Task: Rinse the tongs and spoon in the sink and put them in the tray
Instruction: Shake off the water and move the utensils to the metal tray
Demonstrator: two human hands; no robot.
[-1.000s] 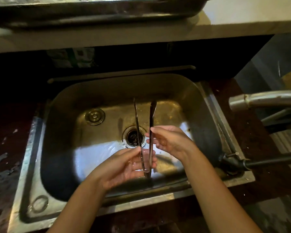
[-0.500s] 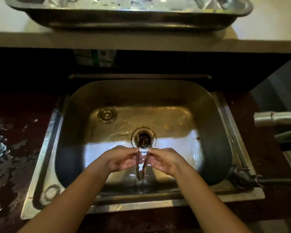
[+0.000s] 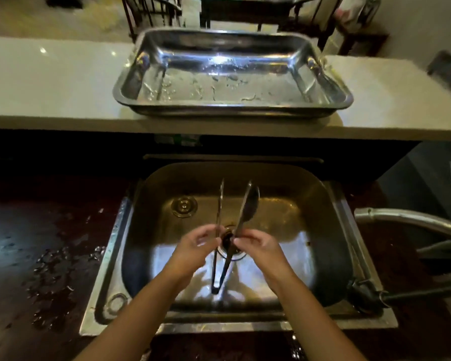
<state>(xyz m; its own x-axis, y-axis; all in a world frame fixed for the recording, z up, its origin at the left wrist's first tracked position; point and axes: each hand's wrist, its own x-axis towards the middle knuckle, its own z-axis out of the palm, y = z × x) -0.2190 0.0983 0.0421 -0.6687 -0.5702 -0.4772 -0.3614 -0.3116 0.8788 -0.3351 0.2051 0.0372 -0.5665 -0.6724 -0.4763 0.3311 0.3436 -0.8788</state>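
Head view: left hand (image 3: 193, 250) and right hand (image 3: 258, 247) pinch tongs (image 3: 220, 256) over sink (image 3: 349, 230).

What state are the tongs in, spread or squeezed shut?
Spread: the tongs form a V over the sink, arms parted by left hand and right hand.

Shiny metal tray (image 3: 331, 82) is gleaming at upper centre; duller metal sink (image 3: 331, 230) and glossy metal tongs (image 3: 245, 212) are glinting below.

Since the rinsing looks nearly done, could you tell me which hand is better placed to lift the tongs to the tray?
Probably the right hand: it grips the tongs along the spoon-shaped arm. The tray lies straight ahead, favouring neither side.
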